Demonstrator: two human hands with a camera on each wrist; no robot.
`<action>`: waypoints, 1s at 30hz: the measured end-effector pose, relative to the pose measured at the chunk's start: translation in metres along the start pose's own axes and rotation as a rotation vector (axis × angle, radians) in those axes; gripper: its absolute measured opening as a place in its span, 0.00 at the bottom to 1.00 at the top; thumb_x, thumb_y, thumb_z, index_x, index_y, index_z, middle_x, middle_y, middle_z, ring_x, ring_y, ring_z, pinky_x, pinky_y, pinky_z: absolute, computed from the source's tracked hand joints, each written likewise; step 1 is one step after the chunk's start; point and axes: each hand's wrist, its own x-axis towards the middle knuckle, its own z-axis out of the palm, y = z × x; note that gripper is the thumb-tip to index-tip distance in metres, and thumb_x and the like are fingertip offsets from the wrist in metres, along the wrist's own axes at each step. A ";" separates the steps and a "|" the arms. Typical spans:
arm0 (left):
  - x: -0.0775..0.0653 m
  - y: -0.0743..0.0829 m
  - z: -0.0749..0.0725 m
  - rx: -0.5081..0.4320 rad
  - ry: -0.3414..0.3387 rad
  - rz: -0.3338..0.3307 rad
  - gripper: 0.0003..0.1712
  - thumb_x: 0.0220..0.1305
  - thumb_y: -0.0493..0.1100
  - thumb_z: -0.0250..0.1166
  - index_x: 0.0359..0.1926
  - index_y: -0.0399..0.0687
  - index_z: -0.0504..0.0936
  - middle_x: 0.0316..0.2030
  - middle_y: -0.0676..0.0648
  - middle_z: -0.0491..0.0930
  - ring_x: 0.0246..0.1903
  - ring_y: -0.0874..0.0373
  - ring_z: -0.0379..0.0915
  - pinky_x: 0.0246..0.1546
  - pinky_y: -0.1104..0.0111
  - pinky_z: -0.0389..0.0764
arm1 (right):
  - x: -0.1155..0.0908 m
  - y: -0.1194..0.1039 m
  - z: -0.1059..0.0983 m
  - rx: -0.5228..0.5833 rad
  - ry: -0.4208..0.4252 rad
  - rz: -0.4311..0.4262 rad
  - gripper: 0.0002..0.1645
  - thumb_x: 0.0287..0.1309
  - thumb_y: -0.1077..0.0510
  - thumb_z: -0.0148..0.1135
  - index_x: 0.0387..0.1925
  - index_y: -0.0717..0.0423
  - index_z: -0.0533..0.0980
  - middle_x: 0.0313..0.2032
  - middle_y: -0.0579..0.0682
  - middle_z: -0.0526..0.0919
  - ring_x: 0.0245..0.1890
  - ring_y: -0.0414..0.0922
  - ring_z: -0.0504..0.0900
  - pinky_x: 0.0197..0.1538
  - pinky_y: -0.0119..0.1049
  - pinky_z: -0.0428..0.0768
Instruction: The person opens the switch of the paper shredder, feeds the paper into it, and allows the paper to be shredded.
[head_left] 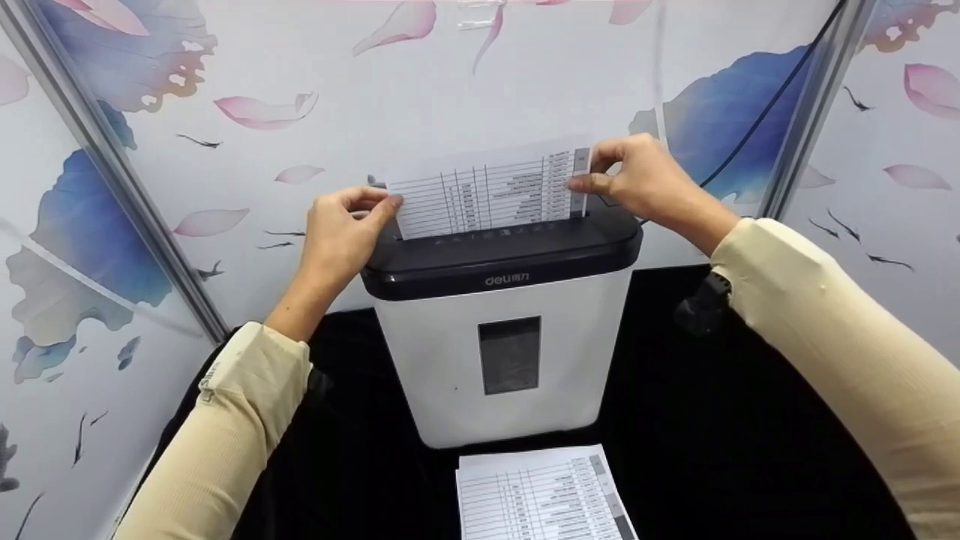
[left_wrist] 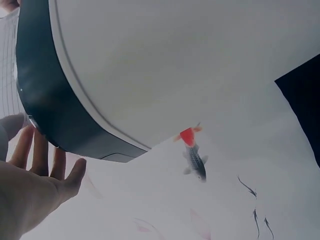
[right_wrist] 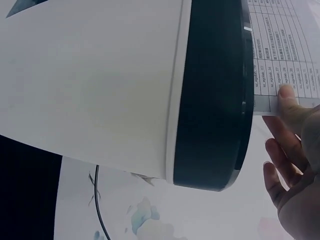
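A printed sheet of paper [head_left: 487,187] stands upright in the top slot of a paper shredder [head_left: 435,337], its lower edge hidden inside. My left hand [head_left: 337,232] pinches the sheet's left edge between thumb and fingers, just above the dark lid. At the right edge, my right hand [head_left: 645,176] pinches it a little higher up. The right wrist view shows the thumb [right_wrist: 287,95] flat on the printed face of the sheet. In the left wrist view the other fingers [left_wrist: 40,155] spread beside the end of the lid.
In front of the shredder lies a stack of printed sheets [head_left: 536,495] on a black cloth [head_left: 720,420]. Patterned white panels [head_left: 300,67] stand behind and at both sides. A black cable [head_left: 780,97] runs down the panel at right.
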 end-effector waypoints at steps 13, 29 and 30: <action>-0.005 -0.005 0.003 0.125 -0.021 -0.016 0.12 0.56 0.47 0.66 0.35 0.44 0.86 0.39 0.45 0.83 0.43 0.56 0.75 0.45 0.65 0.76 | -0.003 0.012 0.016 -0.004 0.031 -0.022 0.20 0.45 0.42 0.68 0.22 0.55 0.76 0.35 0.50 0.82 0.38 0.42 0.74 0.43 0.34 0.68; -0.010 -0.007 0.001 0.077 0.005 0.012 0.12 0.56 0.46 0.66 0.38 0.45 0.86 0.42 0.44 0.83 0.48 0.56 0.75 0.52 0.65 0.75 | -0.009 0.018 0.011 0.049 0.064 -0.019 0.20 0.46 0.39 0.66 0.36 0.48 0.80 0.36 0.45 0.83 0.40 0.38 0.75 0.43 0.32 0.72; -0.011 -0.008 0.001 0.067 0.007 0.009 0.12 0.56 0.46 0.66 0.39 0.44 0.86 0.43 0.44 0.83 0.49 0.56 0.75 0.52 0.65 0.75 | -0.009 0.017 0.012 0.053 0.067 -0.021 0.20 0.46 0.40 0.66 0.36 0.47 0.80 0.36 0.45 0.83 0.40 0.37 0.75 0.43 0.31 0.71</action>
